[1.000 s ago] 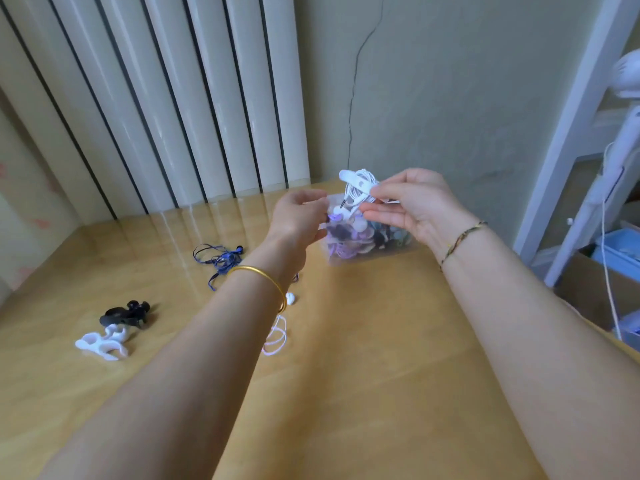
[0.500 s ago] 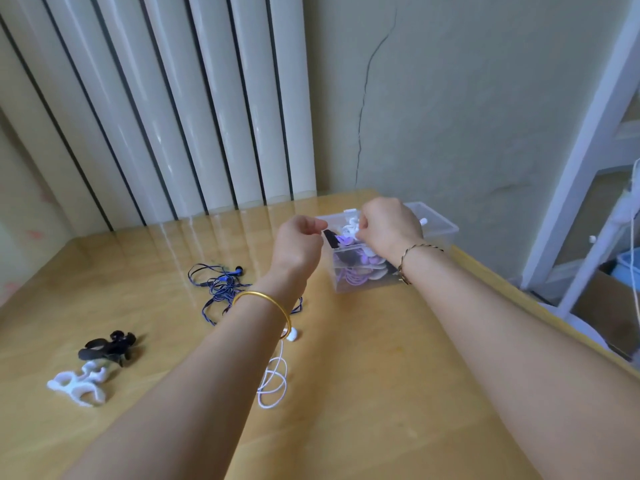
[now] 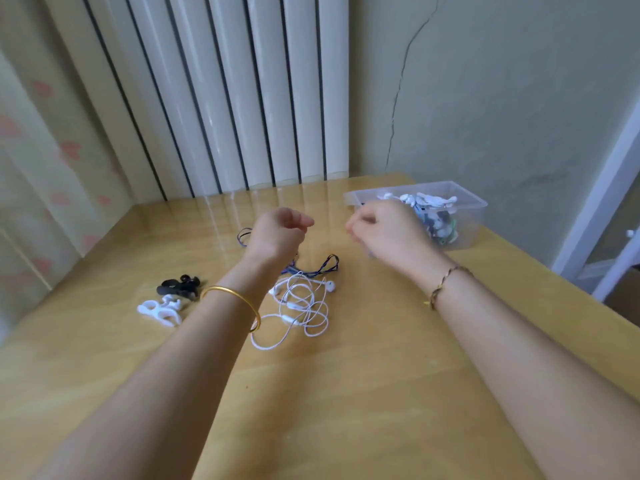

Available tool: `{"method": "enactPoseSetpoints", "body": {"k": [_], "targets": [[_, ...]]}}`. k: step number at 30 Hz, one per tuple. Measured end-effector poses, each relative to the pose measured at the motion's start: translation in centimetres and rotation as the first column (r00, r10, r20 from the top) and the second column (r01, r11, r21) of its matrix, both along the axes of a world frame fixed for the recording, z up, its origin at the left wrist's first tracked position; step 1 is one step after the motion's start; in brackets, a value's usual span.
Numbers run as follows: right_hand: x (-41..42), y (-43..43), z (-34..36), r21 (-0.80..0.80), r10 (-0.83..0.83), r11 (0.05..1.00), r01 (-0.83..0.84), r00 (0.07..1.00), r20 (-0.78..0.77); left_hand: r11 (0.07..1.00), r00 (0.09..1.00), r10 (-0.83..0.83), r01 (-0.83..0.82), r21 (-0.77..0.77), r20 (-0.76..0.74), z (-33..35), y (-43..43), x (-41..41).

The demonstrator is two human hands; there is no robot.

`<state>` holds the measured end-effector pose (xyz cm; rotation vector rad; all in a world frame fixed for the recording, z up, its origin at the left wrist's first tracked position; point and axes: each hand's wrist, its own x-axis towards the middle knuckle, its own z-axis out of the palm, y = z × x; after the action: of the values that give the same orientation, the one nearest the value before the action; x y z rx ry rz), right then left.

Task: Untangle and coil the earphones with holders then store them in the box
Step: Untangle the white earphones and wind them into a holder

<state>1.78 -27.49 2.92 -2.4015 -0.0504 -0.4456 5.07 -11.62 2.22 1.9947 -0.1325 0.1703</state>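
Observation:
A clear plastic box (image 3: pixel 475 220) stands at the table's far right with several coiled earphones in holders (image 3: pixel 427 201) inside. My right hand (image 3: pixel 388 228) hovers just left of the box, blurred, fingers curled with nothing seen in them. My left hand (image 3: pixel 278 232) hangs above the table, fingers loosely curled and holding nothing. Below the hands lie tangled white earphones (image 3: pixel 304 306) and tangled blue earphones (image 3: pixel 323 265), partly hidden by my left wrist. A black holder (image 3: pixel 178 286) and a white holder (image 3: pixel 159 309) rest at the left.
The wooden table (image 3: pixel 346 393) meets white vertical blinds (image 3: pixel 242 98) at the back and a cracked wall (image 3: pixel 502 98) behind the box. The table's right edge drops off beside a white frame (image 3: pixel 595 216).
Both hands have left the box and drawn back to the left over the table. The white coiled earphones my right hand held now lie in the box.

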Motion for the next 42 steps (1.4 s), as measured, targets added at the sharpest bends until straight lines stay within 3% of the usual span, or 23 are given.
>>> {"method": "enactPoseSetpoints", "body": {"k": [3, 6, 9, 15, 18, 22, 24, 26, 29, 31, 35, 38, 42], "targets": [[-1.6, 3.2, -2.9, 0.011, 0.058, 0.998, -0.058, 0.994, -0.093, 0.996, 0.998, 0.070, -0.070, 0.050, 0.003, -0.9, 1.9, -1.6], [-2.4, 5.4, -4.5, 0.051, 0.057, 0.997, -0.059, 0.997, 0.056, 0.982, 0.993, 0.105, -0.095, 0.166, -0.052, -1.9, 3.9, -3.1], [-2.9, 7.0, -5.0, 0.140, 0.109, 0.983, -0.115, 0.993, 0.054, 0.950, 0.981, 0.059, 0.002, 0.312, -0.186, -2.2, 5.0, -4.3], [-4.2, 6.8, -6.5, 0.055, 0.106, 0.993, -0.106, 0.994, 0.003, 0.841, 0.916, -0.126, 0.303, 0.449, -0.382, -1.6, 5.7, -6.2], [-4.1, 6.5, -6.7, 0.047, 0.095, 0.994, -0.096, 0.995, 0.011, 0.704, 0.876, -0.157, 0.423, 0.571, -0.456, -0.9, 5.8, -6.9], [-3.6, 6.3, -7.2, 0.062, 0.064, 0.996, -0.067, 0.997, 0.050, 0.408, 0.882, -0.130, 0.464, 0.786, -0.454, -1.3, 4.9, -7.0], [-3.6, 6.1, -7.3, 0.069, 0.053, 0.996, -0.058, 0.996, 0.074, 0.375, 0.892, -0.155, 0.451, 0.810, -0.425, -1.6, 4.7, -6.9], [-3.6, 6.0, -7.1, 0.110, 0.036, 0.993, -0.047, 0.994, 0.100, 0.436, 0.911, -0.200, 0.413, 0.800, -0.361, -1.6, 5.0, -6.6], [-4.1, 6.2, -6.4, 0.243, 0.077, 0.963, -0.111, 0.986, 0.148, 0.669, 0.933, -0.262, 0.359, 0.651, -0.245, -1.3, 5.7, -5.9], [-4.7, 6.5, -5.9, 0.316, 0.131, 0.930, -0.185, 0.974, 0.184, 0.773, 0.948, -0.274, 0.316, 0.550, -0.159, -1.2, 5.7, -5.7], [-5.2, 6.6, -4.9, 0.396, 0.219, 0.877, -0.271, 0.961, 0.171, 0.863, 0.968, -0.246, 0.245, 0.442, -0.057, -0.7, 5.2, -6.0], [-4.9, 6.2, -4.6, 0.370, 0.249, 0.886, -0.281, 0.959, 0.133, 0.922, 0.978, -0.207, 0.185, 0.340, 0.029, -0.2, 4.9, -6.1], [-4.8, 5.1, -3.8, 0.360, 0.172, 0.909, -0.212, 0.975, 0.141, 0.935, 0.967, -0.181, 0.114, 0.336, 0.177, 0.2, 4.6, -6.2]]}}
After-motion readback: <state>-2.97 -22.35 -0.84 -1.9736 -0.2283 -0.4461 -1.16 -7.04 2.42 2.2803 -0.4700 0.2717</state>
